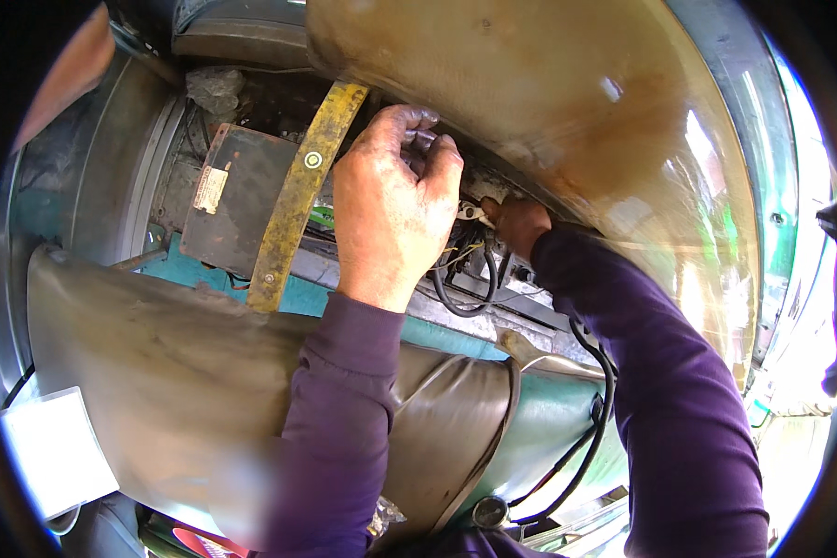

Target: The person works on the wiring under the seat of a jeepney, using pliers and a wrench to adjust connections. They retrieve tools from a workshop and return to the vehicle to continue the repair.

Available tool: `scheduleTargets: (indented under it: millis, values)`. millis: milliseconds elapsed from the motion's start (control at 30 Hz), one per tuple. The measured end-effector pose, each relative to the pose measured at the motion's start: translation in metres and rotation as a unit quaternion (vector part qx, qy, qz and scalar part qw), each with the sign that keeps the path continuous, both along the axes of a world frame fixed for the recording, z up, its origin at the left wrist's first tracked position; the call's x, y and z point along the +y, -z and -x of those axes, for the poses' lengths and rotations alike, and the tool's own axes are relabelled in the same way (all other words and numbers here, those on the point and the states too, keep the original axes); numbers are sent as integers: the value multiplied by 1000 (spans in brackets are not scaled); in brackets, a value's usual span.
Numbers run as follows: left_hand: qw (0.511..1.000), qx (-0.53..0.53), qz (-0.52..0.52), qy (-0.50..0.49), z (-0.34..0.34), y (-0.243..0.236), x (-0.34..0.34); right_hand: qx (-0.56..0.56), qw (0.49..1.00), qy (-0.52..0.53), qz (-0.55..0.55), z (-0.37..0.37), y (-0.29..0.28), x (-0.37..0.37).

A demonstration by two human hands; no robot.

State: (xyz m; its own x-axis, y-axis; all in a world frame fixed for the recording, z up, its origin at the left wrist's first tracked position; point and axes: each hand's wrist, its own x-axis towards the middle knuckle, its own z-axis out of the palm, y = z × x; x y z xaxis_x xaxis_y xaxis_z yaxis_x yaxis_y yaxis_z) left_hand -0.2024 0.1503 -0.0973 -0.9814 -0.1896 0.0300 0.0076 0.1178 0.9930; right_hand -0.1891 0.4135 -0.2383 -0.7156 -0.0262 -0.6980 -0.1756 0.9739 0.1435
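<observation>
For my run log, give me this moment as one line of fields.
left hand: fingers curled at black wires | right hand: reaching under tan panel, grip hidden | yellow strap: across dark box

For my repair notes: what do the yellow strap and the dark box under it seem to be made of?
Yellow strap: probably painted metal; flat bar, bolt heads, paint worn and chipped. Dark box: unclear, perhaps plastic or coated metal; matte, dusty grey-brown surface with a pale label.

A small rectangular cream paper label with reddish print (210, 190) sits on the left face of the dark grey metal box (237, 200), slightly tilted. A yellow metal strap (298, 200) crosses the box just right of it.
</observation>
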Motion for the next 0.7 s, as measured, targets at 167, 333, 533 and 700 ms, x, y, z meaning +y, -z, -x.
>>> scheduleTargets:
  millis: [167, 333, 533, 700]
  values:
    - [999, -3, -41, -2, 1, 0, -3, -204, 974, -22, -99, -1, -41, -45]
    - [998, 7, -54, -9, 0, 1, -3, -118, 991, -20, -59, 12, -32, -32]
    - [996, 13, -86, -28, 0, 0, -3, -201, 960, 176, 77, -27, 26, -104]
    - [992, -18, -122, -18, 0, 2, -6, -160, 791, 542, 235, -4, 49, -149]
